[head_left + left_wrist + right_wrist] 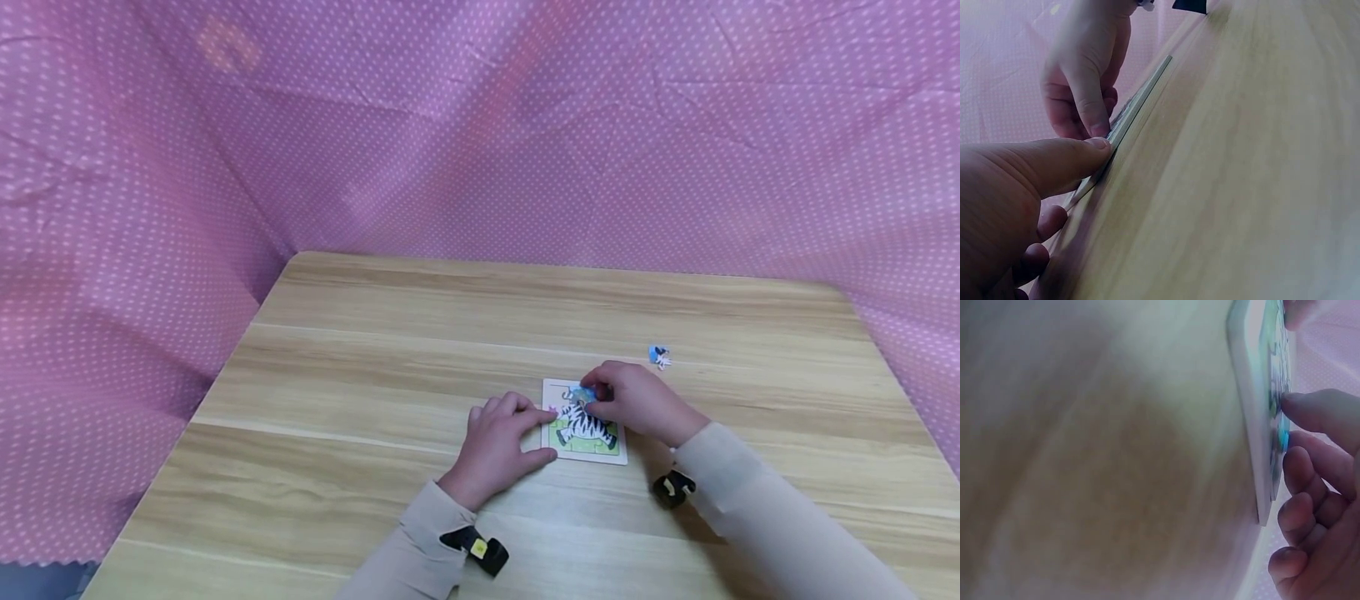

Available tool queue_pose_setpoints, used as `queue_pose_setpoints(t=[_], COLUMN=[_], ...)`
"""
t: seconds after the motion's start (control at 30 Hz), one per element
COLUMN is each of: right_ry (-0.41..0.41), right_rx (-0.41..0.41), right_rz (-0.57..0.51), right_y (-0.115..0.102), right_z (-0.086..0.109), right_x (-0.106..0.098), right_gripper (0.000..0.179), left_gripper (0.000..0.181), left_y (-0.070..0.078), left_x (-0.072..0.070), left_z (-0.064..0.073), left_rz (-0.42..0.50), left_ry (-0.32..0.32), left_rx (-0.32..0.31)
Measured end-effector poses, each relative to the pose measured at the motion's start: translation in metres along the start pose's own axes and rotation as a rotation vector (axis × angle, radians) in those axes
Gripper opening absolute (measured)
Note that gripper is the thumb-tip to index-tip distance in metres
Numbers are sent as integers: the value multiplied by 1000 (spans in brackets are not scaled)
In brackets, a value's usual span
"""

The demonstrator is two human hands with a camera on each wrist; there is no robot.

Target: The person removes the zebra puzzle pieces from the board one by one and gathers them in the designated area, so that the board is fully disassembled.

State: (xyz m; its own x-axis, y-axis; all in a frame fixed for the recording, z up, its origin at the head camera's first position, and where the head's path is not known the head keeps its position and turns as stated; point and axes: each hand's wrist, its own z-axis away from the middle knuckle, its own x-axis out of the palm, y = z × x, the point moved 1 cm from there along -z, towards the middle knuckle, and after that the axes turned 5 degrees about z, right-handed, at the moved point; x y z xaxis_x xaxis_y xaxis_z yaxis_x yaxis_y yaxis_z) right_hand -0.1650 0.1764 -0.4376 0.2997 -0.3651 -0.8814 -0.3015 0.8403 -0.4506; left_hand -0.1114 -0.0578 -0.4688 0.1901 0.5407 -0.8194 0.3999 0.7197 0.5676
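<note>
Pinched in right hand [637, 402]: puzzle piece [1283, 439], probably light, stiff, best held by edges. Touched by spread left hand [493, 446]: puzzle board [596, 457].

Curtained booth, pink dotted cloth [480, 150] on three sides of a wood-grain table [360, 367]

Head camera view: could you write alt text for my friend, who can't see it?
A person's left hand touches a small zebra puzzle at its left edge while the right hand seems to pinch a piece near its top. One loose piece lies beyond the right hand on a wood-grain table, with pink dotted cloth behind.
</note>
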Motion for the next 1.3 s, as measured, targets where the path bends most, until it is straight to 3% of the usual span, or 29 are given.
queue_pose_setpoints(t=[1.3], right_ry=[36], right_rx=[19], right_rz=[-28], right_y=[-7], right_z=[2], right_x=[0], right_gripper=[22], left_gripper=[53], left_y=[-1], left_x=[1], left_z=[2], left_rz=[4], left_ry=[-13], left_rx=[-6])
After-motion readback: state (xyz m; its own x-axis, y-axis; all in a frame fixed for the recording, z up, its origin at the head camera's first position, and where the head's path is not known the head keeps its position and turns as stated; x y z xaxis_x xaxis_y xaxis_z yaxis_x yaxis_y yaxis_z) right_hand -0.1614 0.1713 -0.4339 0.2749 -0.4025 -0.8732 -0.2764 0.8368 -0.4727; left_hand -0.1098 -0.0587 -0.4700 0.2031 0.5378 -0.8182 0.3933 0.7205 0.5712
